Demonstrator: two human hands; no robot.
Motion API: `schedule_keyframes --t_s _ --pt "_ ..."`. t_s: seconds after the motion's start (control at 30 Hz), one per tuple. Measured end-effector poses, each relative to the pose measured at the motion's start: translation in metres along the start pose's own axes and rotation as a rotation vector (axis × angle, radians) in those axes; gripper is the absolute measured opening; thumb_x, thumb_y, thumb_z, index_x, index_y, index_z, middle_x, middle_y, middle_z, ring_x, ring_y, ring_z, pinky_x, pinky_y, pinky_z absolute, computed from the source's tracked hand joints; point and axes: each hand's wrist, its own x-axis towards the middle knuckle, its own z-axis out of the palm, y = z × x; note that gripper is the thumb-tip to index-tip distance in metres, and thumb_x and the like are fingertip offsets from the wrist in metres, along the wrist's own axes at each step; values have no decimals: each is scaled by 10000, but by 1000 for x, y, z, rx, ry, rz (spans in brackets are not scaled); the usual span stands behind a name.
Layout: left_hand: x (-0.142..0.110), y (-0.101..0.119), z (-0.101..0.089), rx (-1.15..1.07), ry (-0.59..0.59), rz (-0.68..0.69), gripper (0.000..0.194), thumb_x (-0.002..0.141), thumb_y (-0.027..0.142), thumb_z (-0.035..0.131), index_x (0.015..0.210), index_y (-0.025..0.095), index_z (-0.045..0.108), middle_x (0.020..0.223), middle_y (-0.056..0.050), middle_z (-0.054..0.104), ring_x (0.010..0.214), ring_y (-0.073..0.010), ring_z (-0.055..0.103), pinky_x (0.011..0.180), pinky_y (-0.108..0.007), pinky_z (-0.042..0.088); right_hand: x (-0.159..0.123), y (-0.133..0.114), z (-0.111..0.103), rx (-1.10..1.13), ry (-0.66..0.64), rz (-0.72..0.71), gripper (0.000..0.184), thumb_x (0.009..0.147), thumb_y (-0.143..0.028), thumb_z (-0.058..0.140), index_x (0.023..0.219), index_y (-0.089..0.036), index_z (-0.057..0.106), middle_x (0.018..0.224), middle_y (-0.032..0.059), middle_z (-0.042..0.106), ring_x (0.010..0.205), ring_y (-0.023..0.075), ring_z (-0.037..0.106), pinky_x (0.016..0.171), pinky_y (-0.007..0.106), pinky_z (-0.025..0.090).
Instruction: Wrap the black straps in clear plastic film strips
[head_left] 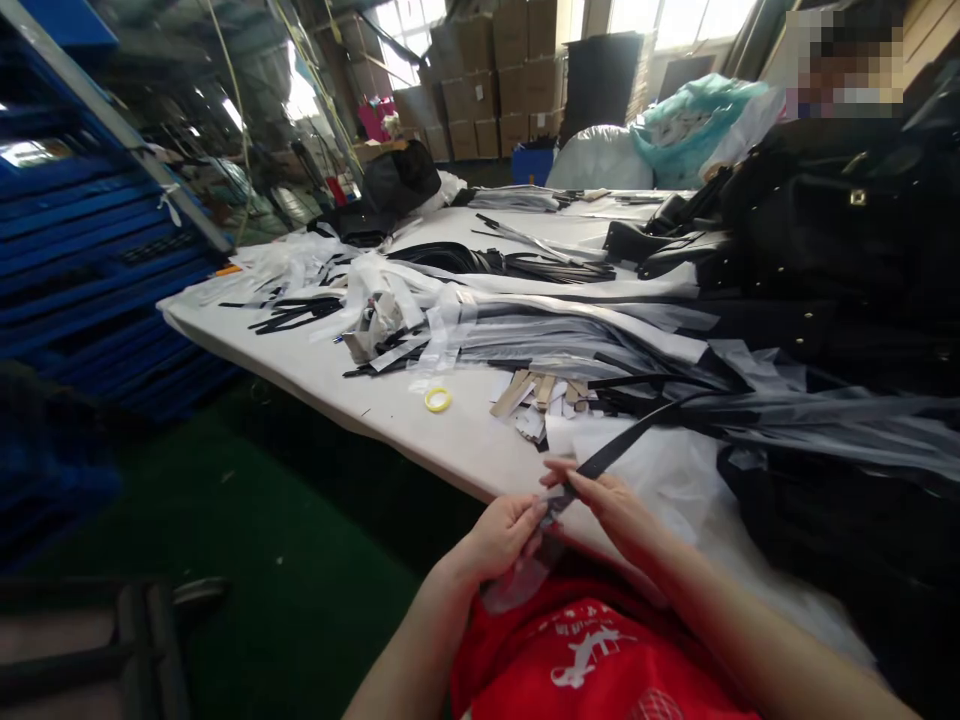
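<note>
A long black strap runs from the pile on the right down to my two hands at the table's front edge. My left hand is closed, its thumb and fingers pinching the strap's near end along with a piece of clear plastic film that hangs below. Just to the right, my right hand holds the same strap between thumb and fingers. Small pieces of cardboard lie beyond the hands, beside a sheet of white wrapping.
On the white table lie a yellow tape roll, bundled straps in film and crumpled white wrapping. Black bags are heaped at right. Blue pallets stand at left, stacked cartons behind. Another person is at upper right.
</note>
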Motion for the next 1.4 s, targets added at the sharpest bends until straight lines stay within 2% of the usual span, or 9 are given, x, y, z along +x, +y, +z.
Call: schedule_keyframes --t_s 0.07,0.17,0.3,0.4,0.6,0.77,0.97,1.17,1.4 --pt "-10 3 -15 49 -15 -42 494 877 636 531 776 154 570 464 89 419 322 -35 293 346 -169 194 6 -14 -18 130 147 -93 427 848 -529 622 1116 -215 729 1004 89 746 1000 262 669 924 411 504" --pt "-18 9 -31 96 -71 -98 489 894 620 517 793 147 588 493 64 481 356 -48 379 365 -162 257 16 -27 -38 258 296 -175 354 875 -494 587 1041 -225 746 980 71 745 950 228 677 937 387 498" --pt "-2 14 -16 72 -97 -39 528 886 659 485 740 156 551 580 -5 611 451 -97 553 444 -183 405 10 -10 -11 111 148 -66 439 847 -578 614 1034 -208 758 1017 83 749 1024 256 664 987 413 467" --pt "11 14 0 101 -61 12 546 874 693 461 763 165 546 522 37 550 380 -81 484 389 -177 355 2 2 8 -12 -56 53 527 833 -617 616 1138 -203 731 1020 87 749 998 270 666 949 435 482" --pt "9 8 -4 83 -103 -70 521 862 660 521 741 154 558 542 23 578 409 -80 509 412 -174 366 13 -13 -21 152 299 -209 456 841 -590 602 1070 -223 746 1054 80 734 1042 250 642 994 417 448" --pt "21 3 10 -29 21 -13 566 839 695 515 910 140 603 543 25 593 399 -99 531 394 -185 377 9 0 -2 6 48 -59 505 794 -584 686 1114 -196 736 1003 89 744 863 234 657 846 406 502" --pt "19 2 13 -63 -36 -47 587 811 711 545 872 130 605 569 13 615 410 -96 545 417 -194 415 14 -31 -28 125 235 -178 449 830 -589 658 1061 -216 754 987 88 747 970 235 655 881 365 480" --pt "32 17 17 -114 -21 68 586 813 705 559 910 129 614 587 -1 635 461 -122 597 456 -212 441 8 -33 -18 -79 76 -125 458 765 -570 729 1028 -198 779 967 83 748 881 229 638 810 356 475" --pt "36 23 19 -110 -46 79 564 814 686 576 889 128 604 574 3 629 469 -117 584 488 -219 441 5 -56 -32 17 211 -166 387 803 -528 715 966 -183 778 945 97 740 633 122 535 573 257 422"
